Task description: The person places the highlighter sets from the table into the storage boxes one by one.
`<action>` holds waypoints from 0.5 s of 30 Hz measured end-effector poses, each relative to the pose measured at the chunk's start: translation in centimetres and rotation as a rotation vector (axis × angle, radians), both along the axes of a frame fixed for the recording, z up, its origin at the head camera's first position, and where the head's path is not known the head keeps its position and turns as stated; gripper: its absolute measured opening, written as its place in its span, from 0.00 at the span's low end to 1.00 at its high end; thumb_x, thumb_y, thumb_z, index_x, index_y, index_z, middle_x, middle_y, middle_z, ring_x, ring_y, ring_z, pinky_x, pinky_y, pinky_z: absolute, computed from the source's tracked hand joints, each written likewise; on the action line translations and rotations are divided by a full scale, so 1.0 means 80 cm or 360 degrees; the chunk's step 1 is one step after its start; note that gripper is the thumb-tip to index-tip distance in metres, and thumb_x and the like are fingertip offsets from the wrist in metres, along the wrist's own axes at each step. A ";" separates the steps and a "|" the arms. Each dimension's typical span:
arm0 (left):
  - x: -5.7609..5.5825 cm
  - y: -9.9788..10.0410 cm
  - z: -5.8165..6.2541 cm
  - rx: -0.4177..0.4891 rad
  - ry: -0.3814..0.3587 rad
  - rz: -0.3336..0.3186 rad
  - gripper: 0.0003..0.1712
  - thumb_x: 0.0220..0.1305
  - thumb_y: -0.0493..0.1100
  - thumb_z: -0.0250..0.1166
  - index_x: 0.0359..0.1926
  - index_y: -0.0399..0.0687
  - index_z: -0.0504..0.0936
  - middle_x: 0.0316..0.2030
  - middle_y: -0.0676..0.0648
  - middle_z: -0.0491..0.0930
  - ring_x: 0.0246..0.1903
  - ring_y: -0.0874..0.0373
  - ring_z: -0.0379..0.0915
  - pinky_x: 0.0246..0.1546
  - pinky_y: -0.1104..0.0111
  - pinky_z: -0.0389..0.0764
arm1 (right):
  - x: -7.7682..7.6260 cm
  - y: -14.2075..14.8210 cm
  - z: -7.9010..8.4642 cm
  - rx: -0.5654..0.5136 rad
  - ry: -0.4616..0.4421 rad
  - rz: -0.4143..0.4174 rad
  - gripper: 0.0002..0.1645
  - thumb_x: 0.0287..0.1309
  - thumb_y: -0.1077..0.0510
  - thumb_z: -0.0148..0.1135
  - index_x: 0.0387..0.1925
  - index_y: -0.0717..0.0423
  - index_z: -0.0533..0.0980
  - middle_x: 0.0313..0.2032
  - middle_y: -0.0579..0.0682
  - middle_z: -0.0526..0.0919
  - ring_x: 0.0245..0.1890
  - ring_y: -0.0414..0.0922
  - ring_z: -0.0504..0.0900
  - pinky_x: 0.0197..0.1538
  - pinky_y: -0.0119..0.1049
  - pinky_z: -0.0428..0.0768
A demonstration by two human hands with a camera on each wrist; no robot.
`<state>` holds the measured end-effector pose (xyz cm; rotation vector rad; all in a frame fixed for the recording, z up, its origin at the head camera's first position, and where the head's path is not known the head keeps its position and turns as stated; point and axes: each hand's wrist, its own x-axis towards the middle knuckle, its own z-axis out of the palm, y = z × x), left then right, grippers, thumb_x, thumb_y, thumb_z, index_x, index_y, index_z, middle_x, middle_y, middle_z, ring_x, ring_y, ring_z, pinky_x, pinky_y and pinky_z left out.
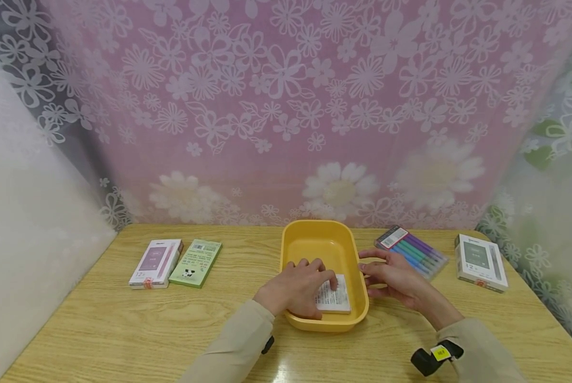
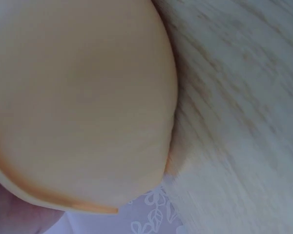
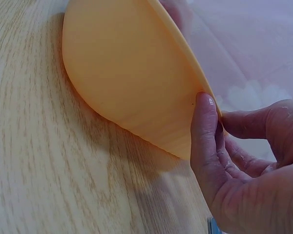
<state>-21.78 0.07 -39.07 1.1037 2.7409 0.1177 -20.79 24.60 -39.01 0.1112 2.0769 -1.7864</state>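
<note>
A deep yellow plastic bin (image 1: pixel 321 234) stands on the table in front of me. My left hand (image 1: pixel 301 287) reaches over its left wall with curled fingers and grips a flat white packet with small dark print (image 1: pixel 339 300) in the near half of the bin. Part of the packet is hidden under that hand. At the opposite wall, my right hand (image 1: pixel 396 276) pinches the rim, as the right wrist view shows the fingers (image 3: pixel 203 129) against the outer wall. The left wrist view is mostly the bin's outside (image 2: pixel 83 97).
On the left lie a white box with a purple panel (image 1: pixel 154 263) and a green box (image 1: pixel 197 263). A clear case of coloured pens (image 1: pixel 412 251) is behind my right hand, with a white box with a green panel (image 1: pixel 481 263) farther right. A flowered curtain (image 1: pixel 286 117) hangs behind the table.
</note>
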 end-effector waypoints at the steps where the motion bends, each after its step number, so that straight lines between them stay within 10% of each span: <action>1: 0.000 0.000 0.000 0.0003 -0.0004 -0.0001 0.28 0.52 0.58 0.78 0.53 0.75 0.76 0.60 0.57 0.72 0.50 0.57 0.68 0.50 0.59 0.73 | 0.000 0.000 0.001 0.0005 -0.0003 -0.0003 0.34 0.71 0.54 0.60 0.71 0.62 0.61 0.39 0.47 0.87 0.35 0.42 0.85 0.38 0.36 0.89; 15: 0.001 -0.004 0.009 0.0089 -0.0086 0.0021 0.30 0.58 0.54 0.73 0.62 0.76 0.77 0.69 0.59 0.71 0.64 0.53 0.70 0.64 0.51 0.73 | 0.000 0.000 0.001 -0.0002 -0.0004 -0.0009 0.34 0.70 0.53 0.61 0.70 0.62 0.61 0.40 0.48 0.87 0.35 0.42 0.86 0.38 0.36 0.89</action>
